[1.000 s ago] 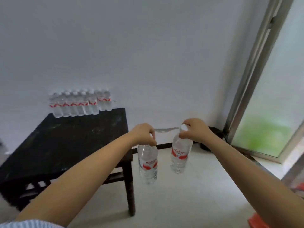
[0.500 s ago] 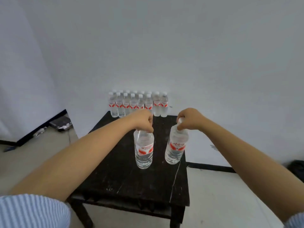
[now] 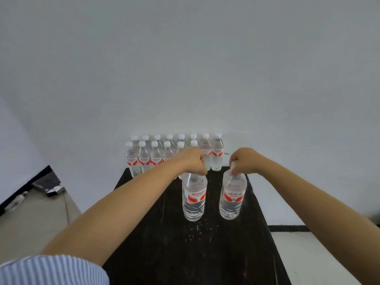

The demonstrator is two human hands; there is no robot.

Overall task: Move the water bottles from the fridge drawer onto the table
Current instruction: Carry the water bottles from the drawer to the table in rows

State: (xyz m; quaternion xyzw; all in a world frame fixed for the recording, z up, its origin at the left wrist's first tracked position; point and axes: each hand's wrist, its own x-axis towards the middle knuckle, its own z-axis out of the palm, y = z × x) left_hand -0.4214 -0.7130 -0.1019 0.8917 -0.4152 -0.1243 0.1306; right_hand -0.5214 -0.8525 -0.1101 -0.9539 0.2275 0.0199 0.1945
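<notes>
Above the table [image 3: 205,254], each grip pinches a bottle's top: left hand [image 3: 193,161] on the left bottle [image 3: 194,199], right hand [image 3: 244,161] on the right bottle [image 3: 232,197], both hanging below.

Black table [image 3: 205,254] w/ two rows of water bottles [image 3: 156,156] at far edge.

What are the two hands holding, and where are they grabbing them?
Each holds a water bottle by its top: the left hand grips the left bottle, the right hand the right bottle.
</notes>
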